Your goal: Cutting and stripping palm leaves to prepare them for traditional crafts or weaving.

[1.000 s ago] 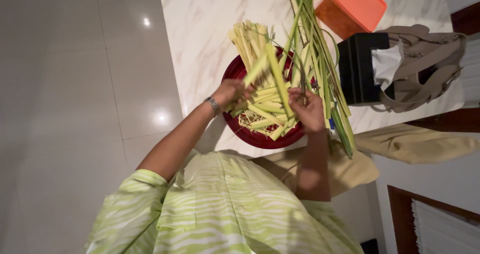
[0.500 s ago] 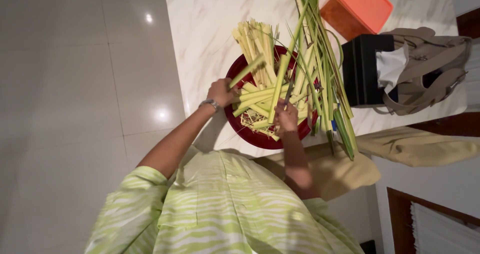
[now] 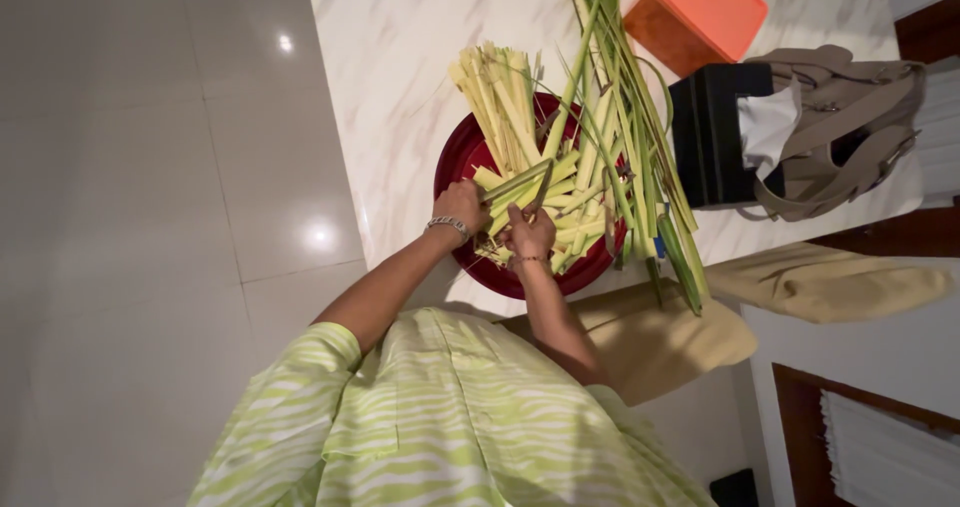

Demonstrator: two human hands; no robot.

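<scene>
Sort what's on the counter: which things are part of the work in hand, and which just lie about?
In use: left hand and right hand gripping a pale leaf strip; red bowl of cut strips; long green leaves.

Lying about: orange box, black tissue box, beige bag.

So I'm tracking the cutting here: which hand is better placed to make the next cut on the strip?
Probably the right hand: it seems to hold a dark blade against the pale green leaf strip, which the left hand grips over the red bowl.
</scene>
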